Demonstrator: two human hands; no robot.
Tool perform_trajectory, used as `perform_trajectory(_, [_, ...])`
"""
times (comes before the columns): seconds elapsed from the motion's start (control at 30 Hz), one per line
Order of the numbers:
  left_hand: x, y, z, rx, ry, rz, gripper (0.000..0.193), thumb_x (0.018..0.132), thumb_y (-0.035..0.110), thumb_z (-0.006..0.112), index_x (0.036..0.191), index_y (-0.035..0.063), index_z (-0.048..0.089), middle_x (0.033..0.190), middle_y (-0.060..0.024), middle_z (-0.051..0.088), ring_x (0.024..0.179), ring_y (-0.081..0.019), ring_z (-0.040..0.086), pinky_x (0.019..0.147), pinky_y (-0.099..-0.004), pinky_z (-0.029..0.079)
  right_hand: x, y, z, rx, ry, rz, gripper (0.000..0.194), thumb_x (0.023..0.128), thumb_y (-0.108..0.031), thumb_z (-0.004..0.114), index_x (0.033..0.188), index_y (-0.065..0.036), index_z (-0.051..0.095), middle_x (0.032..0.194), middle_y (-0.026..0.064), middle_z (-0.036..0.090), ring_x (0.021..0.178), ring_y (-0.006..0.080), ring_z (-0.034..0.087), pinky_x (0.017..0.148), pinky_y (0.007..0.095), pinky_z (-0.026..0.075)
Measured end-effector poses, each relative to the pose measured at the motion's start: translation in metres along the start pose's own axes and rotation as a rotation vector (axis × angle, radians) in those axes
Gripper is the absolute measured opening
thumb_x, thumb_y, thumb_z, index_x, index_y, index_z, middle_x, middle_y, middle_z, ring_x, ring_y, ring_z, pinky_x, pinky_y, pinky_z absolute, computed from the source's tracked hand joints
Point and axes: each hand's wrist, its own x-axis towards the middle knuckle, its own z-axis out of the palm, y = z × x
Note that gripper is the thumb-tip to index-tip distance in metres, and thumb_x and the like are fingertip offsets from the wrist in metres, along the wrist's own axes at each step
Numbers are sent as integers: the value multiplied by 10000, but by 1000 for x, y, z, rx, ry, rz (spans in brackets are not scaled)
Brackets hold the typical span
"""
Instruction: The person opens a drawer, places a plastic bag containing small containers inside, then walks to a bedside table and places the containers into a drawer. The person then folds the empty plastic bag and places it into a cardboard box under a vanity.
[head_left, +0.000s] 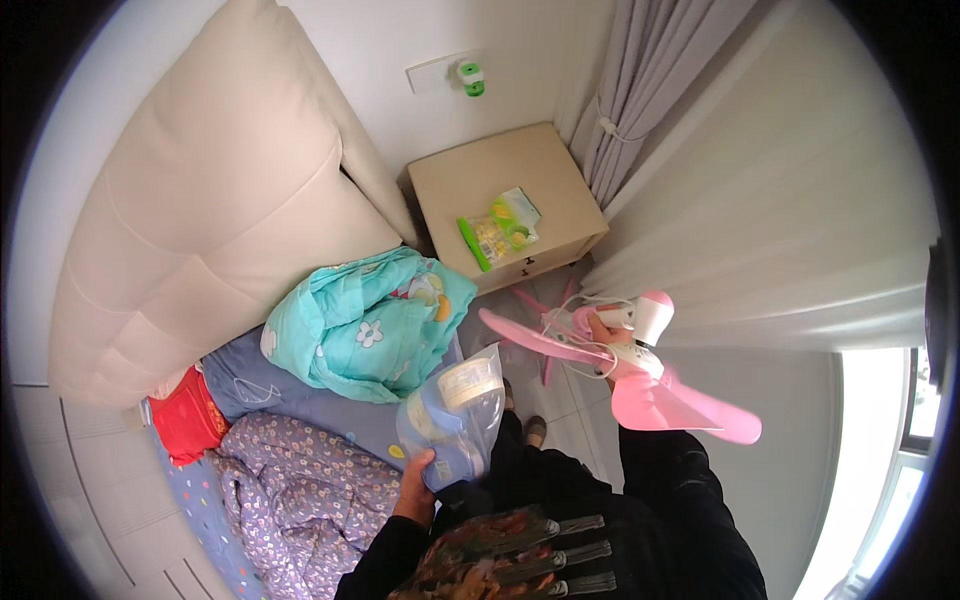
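My left hand grips the lower edge of a clear plastic bag with blue and cream contents, whose exact kind I cannot tell. The bag is held over the edge of the bed. On the right, my right hand is closed around the neck of a pink and white fan. Its large pink blades are bare, with no guard around them. A white cord is looped about the fan's neck, and pink base legs show below, near the tiled floor.
A turquoise flowered quilt lies bundled on the bed beside the padded headboard. Near it are a purple floral cover and a red cloth item. The nightstand holds a snack packet. Curtains hang at right.
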Motion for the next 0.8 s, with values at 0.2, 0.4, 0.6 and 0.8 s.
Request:
perform_trajectory(0.2, [11,2,-7,41,-49,-25,469,817,263,587,1181,-25,524,1095,-148,613,990,-284,611,893,-414,493,-85,34,-77,117,275,99,295,854,-257,631,1054,-47,575,1028,89,593,925,208,561,845,345,468])
perform_trajectory(0.4, [24,-9,-11,106,-166,-63,453,817,260,598,1163,-24,533,1074,-148,622,963,-282,618,879,-422,498,-162,88,-172,260,595,180,302,853,-258,629,1064,-50,570,1036,92,593,930,217,565,842,357,471])
perform_trajectory(0.6, [21,-27,5,161,-124,-120,420,804,218,606,1132,-39,555,1045,-148,638,934,-266,633,852,-390,511,-242,145,-273,389,846,251,309,853,-259,628,1075,-53,566,1043,96,593,934,227,568,839,368,474])
perform_trajectory(0.8, [20,-34,10,261,-53,-154,408,812,236,613,1123,-22,561,1049,-138,635,951,-264,624,860,-396,506,-326,190,-341,482,1019,320,316,852,-259,626,1085,-56,561,1050,99,594,939,236,571,836,380,477])
